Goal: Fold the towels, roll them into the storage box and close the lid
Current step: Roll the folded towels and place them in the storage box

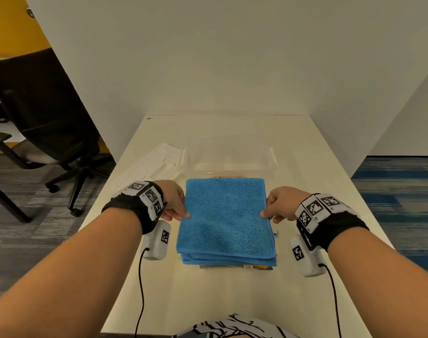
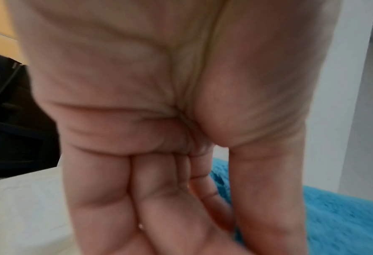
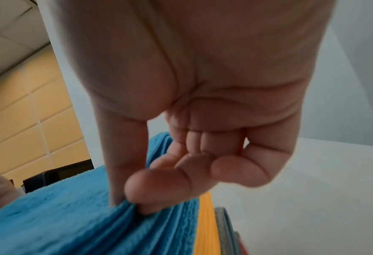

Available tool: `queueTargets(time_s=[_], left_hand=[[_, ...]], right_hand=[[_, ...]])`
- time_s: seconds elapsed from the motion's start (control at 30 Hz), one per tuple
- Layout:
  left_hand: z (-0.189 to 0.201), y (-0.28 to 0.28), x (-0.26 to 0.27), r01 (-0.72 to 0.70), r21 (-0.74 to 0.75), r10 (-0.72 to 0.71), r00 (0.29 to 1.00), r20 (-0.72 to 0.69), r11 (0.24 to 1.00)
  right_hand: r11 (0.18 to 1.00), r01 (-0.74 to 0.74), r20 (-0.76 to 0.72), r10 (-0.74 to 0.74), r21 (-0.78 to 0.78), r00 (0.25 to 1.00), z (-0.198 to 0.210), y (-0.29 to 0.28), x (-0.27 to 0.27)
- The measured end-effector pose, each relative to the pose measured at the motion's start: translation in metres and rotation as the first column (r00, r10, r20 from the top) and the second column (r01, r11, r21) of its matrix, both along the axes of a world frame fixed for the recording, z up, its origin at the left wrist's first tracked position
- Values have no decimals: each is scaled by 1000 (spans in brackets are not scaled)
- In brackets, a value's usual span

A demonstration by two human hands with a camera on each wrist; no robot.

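White table (image 1: 232,293) lies nearest me; on it, my left hand (image 1: 172,201) and right hand (image 1: 281,203) each pinch the blue towel (image 1: 226,219) by its sides. Folding has begun, I judge; next, lift it evenly. Beyond the towel waits the storage box (image 1: 232,154).

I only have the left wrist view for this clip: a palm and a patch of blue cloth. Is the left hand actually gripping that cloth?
Observer: Yes. The head view shows the left hand pinching the left edge of the blue towel, which lies folded on top of a stack.
Operator: And the other hand?
Observer: The right hand pinches the towel's right edge between thumb and fingers.
Operator: What else is in the stack?
Observer: The right wrist view shows an orange towel under the blue layers, and something grey below it.
Operator: Is the box ready?
Observer: The clear storage box stands open behind the stack, its lid lying to its left.
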State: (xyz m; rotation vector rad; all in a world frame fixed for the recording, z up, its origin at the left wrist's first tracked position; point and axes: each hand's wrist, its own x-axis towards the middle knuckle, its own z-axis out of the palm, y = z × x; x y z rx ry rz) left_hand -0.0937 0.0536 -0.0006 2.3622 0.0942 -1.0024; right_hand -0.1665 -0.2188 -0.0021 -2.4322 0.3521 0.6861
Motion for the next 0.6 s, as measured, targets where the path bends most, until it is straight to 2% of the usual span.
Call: queueTargets(time_s=[0.1,0.23,0.33,0.47,0.6], left_hand=[[4,-4,6,-48,-29,51,994,95,998],[11,-12,15,-74,-54,86,958,273,996],[13,-18,21,29,47,-46,920,390,998],[10,-28,22,199,209,-272,866,420,957],[11,-34,23,243,312,-364,828,426,919]], right_hand=[[997,17,117,-8,-77,993,4,-2,6],[989,129,349,-95,-75,932,3,0,15],[990,27,412,32,-137,911,3,8,21],[951,-126,379,230,-281,896,-1,20,25],[901,-157,336,306,-404,891,-2,29,29]])
